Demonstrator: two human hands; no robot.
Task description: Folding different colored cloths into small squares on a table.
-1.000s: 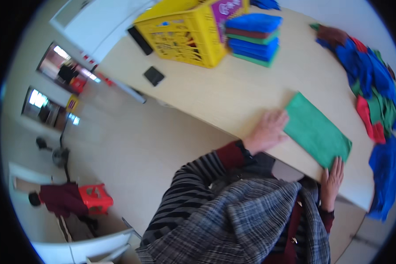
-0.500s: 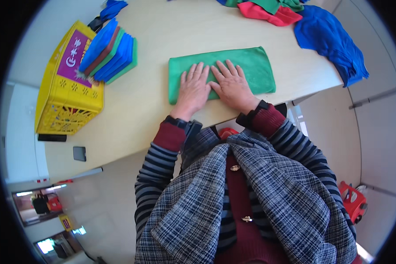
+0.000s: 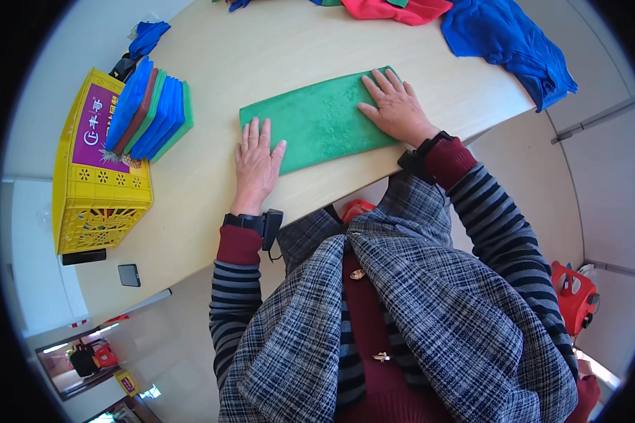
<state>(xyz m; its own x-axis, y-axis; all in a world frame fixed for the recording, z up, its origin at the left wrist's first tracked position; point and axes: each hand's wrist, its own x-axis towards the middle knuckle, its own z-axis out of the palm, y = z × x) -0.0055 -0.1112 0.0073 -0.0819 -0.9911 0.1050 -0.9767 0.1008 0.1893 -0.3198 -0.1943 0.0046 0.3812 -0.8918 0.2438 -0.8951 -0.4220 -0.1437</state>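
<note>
A green cloth (image 3: 317, 120), folded into a long flat rectangle, lies on the pale wooden table (image 3: 212, 190) in front of me. Over its left end rests my left hand (image 3: 256, 161), fingers stretched out and pointing away from me. My right hand (image 3: 396, 107) lies spread on the cloth's right end, fingertips near the far right corner. Both hands are open and hold nothing. Between them the cloth surface shows slight wrinkles.
At the left, folded blue, brown and green cloths (image 3: 152, 109) stand stacked on edge against a yellow plastic crate (image 3: 106, 197). A dark phone (image 3: 128, 275) lies near the table's left front edge. Loose blue (image 3: 508, 46) and red cloths (image 3: 395, 10) lie at the far right.
My hands have moved apart from the middle of the green cloth, the left to its left end and the right to its right end. The whole view has shifted and tilted slightly.
</note>
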